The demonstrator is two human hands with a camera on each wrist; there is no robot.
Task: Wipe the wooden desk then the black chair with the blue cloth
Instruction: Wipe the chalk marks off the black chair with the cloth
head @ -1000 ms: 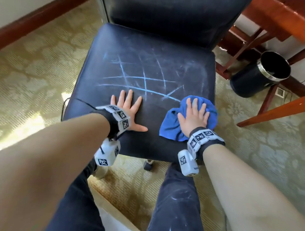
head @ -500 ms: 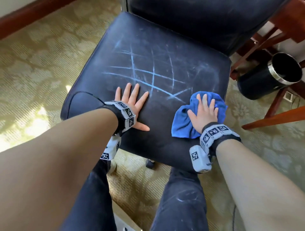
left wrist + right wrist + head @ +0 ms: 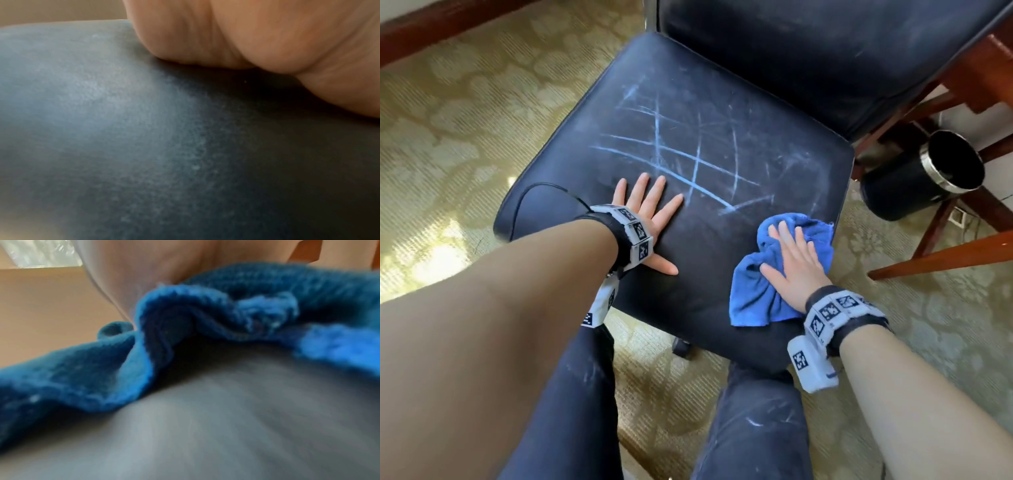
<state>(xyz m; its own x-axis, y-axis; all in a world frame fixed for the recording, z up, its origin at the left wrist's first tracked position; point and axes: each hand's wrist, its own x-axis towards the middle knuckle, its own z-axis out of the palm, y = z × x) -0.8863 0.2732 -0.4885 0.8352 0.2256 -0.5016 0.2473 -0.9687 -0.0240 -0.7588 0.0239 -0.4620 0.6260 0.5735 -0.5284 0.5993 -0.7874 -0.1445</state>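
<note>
On the left part of the seat my left hand (image 3: pixel 646 219) lies flat with the fingers spread and straight, holding nothing; I put it there to keep the black chair (image 3: pixel 722 102) steady, so it does not roll while I rub. Between my two hands the leather carries pale chalk marks (image 3: pixel 688 164), crossing lines which are not yet wiped, so I judge the chair step is only starting. Near the front right corner of the seat my right hand (image 3: pixel 796 270) presses the blue cloth (image 3: pixel 751 291) down with straight fingers, palm on top, because a flat hand pushes more fabric against the leather. Further right, a black bin (image 3: pixel 914 185) stands on the carpet beside the legs of the wooden desk (image 3: pixel 969 82)
</note>
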